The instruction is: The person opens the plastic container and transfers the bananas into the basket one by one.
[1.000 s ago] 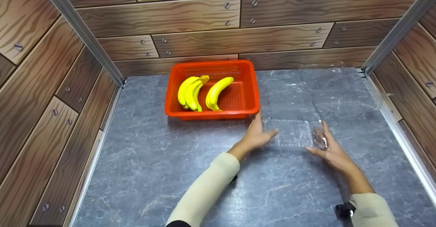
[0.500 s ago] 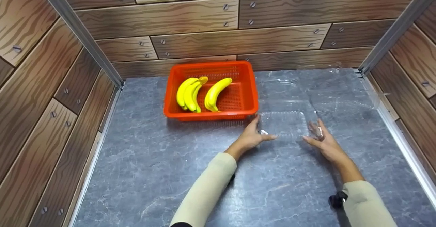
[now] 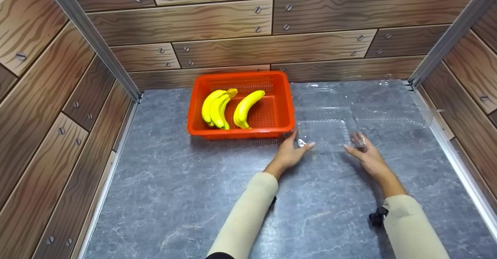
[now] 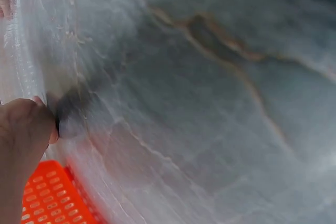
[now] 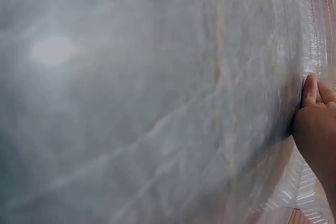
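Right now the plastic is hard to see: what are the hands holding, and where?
Both hands, left and right, grip the clear plastic clamshell container at its near corners.

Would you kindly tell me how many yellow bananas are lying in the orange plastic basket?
3: two yellow bananas close together at the left of the orange plastic basket, one beside them toward its middle. More could be hidden behind them.

Both arms stretched forward, cream sleeves to the wrists. Left hand (image 3: 290,153) low, palm turned inward, thumb (image 3: 306,147) pointing right, fingers extended forward. Right hand (image 3: 367,156) opposite, palm facing left, thumb (image 3: 350,149) reaching toward the left hand, fingers (image 3: 359,138) forward and loosely bent. Hands apart, mirrored, level with each other. Black strap at right wrist.
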The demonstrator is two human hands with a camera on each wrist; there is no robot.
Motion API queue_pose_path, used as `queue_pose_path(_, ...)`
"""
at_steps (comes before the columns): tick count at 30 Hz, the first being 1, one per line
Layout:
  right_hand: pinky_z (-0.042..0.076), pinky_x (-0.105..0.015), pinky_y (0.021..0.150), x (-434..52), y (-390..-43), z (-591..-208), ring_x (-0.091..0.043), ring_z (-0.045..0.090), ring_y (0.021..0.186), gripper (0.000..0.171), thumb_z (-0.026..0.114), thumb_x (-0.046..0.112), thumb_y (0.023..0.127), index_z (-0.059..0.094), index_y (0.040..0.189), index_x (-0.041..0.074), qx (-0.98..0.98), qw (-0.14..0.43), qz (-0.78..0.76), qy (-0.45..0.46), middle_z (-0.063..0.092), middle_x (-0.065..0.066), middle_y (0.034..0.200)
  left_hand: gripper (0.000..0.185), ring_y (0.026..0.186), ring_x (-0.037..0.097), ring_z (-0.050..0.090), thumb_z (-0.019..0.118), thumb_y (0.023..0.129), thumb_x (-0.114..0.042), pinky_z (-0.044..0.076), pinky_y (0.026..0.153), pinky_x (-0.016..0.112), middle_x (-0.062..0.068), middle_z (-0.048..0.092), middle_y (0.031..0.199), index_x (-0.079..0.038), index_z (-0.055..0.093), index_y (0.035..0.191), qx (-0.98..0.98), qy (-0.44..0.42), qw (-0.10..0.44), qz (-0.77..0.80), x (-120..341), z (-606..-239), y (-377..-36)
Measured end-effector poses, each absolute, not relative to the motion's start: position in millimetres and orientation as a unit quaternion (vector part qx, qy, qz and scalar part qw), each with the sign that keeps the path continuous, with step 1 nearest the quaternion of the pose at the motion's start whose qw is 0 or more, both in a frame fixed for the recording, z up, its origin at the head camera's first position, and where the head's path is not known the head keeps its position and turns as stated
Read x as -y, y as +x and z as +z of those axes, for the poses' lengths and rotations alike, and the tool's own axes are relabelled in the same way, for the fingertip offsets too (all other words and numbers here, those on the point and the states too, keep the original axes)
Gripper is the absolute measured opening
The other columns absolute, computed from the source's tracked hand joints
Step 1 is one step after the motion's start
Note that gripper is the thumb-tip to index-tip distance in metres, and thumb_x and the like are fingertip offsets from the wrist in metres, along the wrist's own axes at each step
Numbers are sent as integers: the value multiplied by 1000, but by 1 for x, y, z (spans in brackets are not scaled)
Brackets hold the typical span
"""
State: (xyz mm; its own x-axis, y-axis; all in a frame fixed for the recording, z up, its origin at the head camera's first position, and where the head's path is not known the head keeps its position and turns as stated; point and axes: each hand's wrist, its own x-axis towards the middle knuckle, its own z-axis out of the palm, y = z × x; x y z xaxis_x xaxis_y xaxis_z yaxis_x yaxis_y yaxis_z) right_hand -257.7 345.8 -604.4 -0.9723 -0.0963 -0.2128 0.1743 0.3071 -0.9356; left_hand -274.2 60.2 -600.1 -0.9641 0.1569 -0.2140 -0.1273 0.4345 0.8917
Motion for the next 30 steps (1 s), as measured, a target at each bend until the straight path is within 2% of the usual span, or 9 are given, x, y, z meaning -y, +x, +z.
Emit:
queue_pose_path(5,10,-55,138,-344,-263,-607,-41,8,168,97,63,32,108,-6,171,2,-809,113,-577,30,12,-22,179,93,160,28,41,74,97,-54,34,132,40,12,42,172,-17,29,170,-840,12,120,528,-61,-602,-278)
queue_pose_path(15,20,-58,135,-334,-265,-606,-47,25,163,92,61,41,109,7,170,-2,-848,69,-525,18,24,-25,176,87,157,35,44,70,102,-47,36,131,44,19,45,168,-12,29,170,-844,29,82,529,-60,-604,-282)
queue_pose_path(20,21,-60,134,-334,-263,-606,-48,26,163,91,59,45,109,12,170,-2,-856,63,-513,22,27,-26,175,87,154,34,48,69,103,-48,38,130,43,20,49,165,-12,28,170,-844,33,90,528,-60,-605,-282)
queue_pose_path(30,26,-56,134,-333,-264,-608,-46,35,160,87,58,46,109,17,169,-3,-862,43,-502,51,35,-27,171,85,151,33,52,67,104,-48,41,128,42,21,52,162,-13,27,170,-839,37,98,533,-62,-606,-283)
